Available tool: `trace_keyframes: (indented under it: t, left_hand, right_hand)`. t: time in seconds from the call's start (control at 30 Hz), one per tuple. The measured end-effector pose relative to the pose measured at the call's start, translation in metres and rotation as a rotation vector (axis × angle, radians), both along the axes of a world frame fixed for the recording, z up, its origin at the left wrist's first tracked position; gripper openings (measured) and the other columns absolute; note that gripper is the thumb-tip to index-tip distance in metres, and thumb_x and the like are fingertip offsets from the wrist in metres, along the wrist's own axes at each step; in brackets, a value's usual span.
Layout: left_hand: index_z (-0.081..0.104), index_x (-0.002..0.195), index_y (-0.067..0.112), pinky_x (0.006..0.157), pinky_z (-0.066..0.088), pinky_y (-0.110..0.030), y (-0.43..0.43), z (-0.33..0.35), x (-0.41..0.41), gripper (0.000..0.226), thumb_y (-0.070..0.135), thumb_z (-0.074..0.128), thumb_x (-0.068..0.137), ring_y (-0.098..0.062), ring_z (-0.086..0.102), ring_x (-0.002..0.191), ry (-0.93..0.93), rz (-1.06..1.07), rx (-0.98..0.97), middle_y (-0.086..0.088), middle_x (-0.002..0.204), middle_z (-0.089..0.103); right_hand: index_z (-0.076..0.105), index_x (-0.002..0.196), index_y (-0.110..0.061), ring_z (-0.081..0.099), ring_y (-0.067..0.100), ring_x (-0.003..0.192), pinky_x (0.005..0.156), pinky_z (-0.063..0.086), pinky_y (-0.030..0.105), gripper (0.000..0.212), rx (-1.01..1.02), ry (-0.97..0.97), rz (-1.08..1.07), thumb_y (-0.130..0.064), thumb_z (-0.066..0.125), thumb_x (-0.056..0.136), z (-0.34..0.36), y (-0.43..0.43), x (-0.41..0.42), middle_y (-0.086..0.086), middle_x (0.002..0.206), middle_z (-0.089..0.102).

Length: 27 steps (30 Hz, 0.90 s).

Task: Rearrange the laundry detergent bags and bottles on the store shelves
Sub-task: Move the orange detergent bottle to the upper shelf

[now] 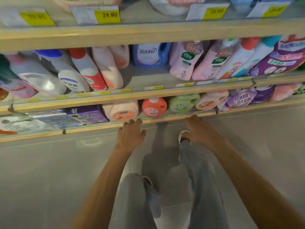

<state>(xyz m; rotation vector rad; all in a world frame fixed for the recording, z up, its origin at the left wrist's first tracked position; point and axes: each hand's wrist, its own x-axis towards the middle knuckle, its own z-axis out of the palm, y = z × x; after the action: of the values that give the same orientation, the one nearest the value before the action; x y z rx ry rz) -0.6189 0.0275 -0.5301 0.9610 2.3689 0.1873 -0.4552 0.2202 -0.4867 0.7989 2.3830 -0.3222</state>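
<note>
Both empty, fingers spread, left hand [131,134] and right hand [197,129] hover mid-frame before the orange bottle [154,107]; probably heavy, stiff, slick plastic, best gripped round its neck

Tiered store shelves [148,95] full of detergent bottles [149,55] and bags [287,59]

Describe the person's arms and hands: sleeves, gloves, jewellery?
The left arm and right arm are bare to the frame edge, with no sleeves in view. The left hand and right hand wear no gloves. No watch, bracelet or ring shows, though the picture is blurred.
</note>
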Motion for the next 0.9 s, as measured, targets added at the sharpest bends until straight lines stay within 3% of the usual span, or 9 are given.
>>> trace_keyframes:
  t: [0.13, 0.4, 0.57, 0.67, 0.73, 0.83, 0.9]
  left_hand:
    - [0.049, 0.134, 0.016, 0.097, 0.049, -0.049, 0.026, -0.075, -0.021, 0.042, 0.036, 0.055, 0.097, -0.033, 0.054, 0.122, -0.018, 0.027, -0.001, -0.011, 0.129, 0.058]
    - [0.049, 0.135, 0.015, 0.091, 0.05, -0.048, 0.077, -0.238, -0.055, 0.043, 0.033, 0.055, 0.097, -0.038, 0.055, 0.119, 0.054, 0.067, 0.051, -0.016, 0.124, 0.059]
    - [0.045, 0.134, 0.013, 0.084, 0.054, -0.05, 0.099, -0.33, -0.076, 0.045, 0.035, 0.052, 0.095, -0.043, 0.062, 0.109, 0.032, 0.07, 0.193, -0.018, 0.12, 0.063]
    - [0.039, 0.137, 0.008, 0.084, 0.055, -0.054, 0.11, -0.365, -0.083, 0.051, 0.021, 0.059, 0.092, -0.047, 0.064, 0.108, -0.098, 0.124, 0.367, -0.021, 0.126, 0.064]
    - [0.032, 0.141, 0.01, 0.09, 0.055, -0.053, 0.115, -0.38, -0.084, 0.063, 0.022, 0.063, 0.088, -0.041, 0.063, 0.115, -0.169, 0.183, 0.491, -0.018, 0.132, 0.061]
    - [0.016, 0.153, 0.014, 0.106, 0.048, -0.042, 0.123, -0.397, -0.081, 0.1, 0.045, 0.069, 0.074, -0.025, 0.053, 0.133, -0.285, 0.247, 0.621, -0.011, 0.148, 0.045]
    - [0.005, 0.158, 0.014, 0.11, 0.045, -0.036, 0.129, -0.407, -0.08, 0.117, 0.038, 0.082, 0.073, -0.02, 0.044, 0.14, -0.329, 0.281, 0.667, -0.009, 0.157, 0.032]
  right_hand:
    - [0.038, 0.146, -0.02, 0.04, 0.036, 0.133, 0.104, 0.042, 0.051, 0.065, -0.014, 0.011, 0.002, -0.04, 0.061, 0.089, -0.07, 0.021, -0.034, 0.012, 0.146, 0.04]
    - [0.042, 0.136, -0.017, 0.048, 0.035, 0.119, 0.095, 0.047, 0.047, 0.056, 0.021, 0.106, 0.021, -0.042, 0.062, 0.091, -0.231, 0.065, -0.078, 0.013, 0.126, 0.048]
    - [0.039, 0.141, -0.019, 0.048, 0.041, 0.121, 0.097, 0.046, 0.047, 0.065, 0.007, 0.168, -0.089, -0.042, 0.066, 0.086, -0.31, 0.082, -0.103, 0.016, 0.126, 0.048]
    - [0.042, 0.138, -0.018, 0.05, 0.04, 0.12, 0.095, 0.047, 0.048, 0.062, 0.039, 0.28, -0.157, -0.042, 0.064, 0.085, -0.34, 0.092, -0.118, 0.013, 0.124, 0.052]
    - [0.039, 0.14, -0.015, 0.049, 0.039, 0.124, 0.095, 0.045, 0.05, 0.064, 0.071, 0.34, -0.189, -0.041, 0.064, 0.087, -0.35, 0.098, -0.125, 0.013, 0.129, 0.052]
    - [0.036, 0.137, -0.01, 0.047, 0.04, 0.125, 0.096, 0.045, 0.05, 0.068, 0.055, 0.433, -0.188, -0.035, 0.069, 0.084, -0.358, 0.107, -0.131, 0.016, 0.134, 0.047]
    - [0.036, 0.139, -0.01, 0.047, 0.039, 0.126, 0.098, 0.046, 0.049, 0.076, -0.006, 0.515, -0.148, -0.036, 0.075, 0.079, -0.363, 0.112, -0.134, 0.017, 0.136, 0.044]
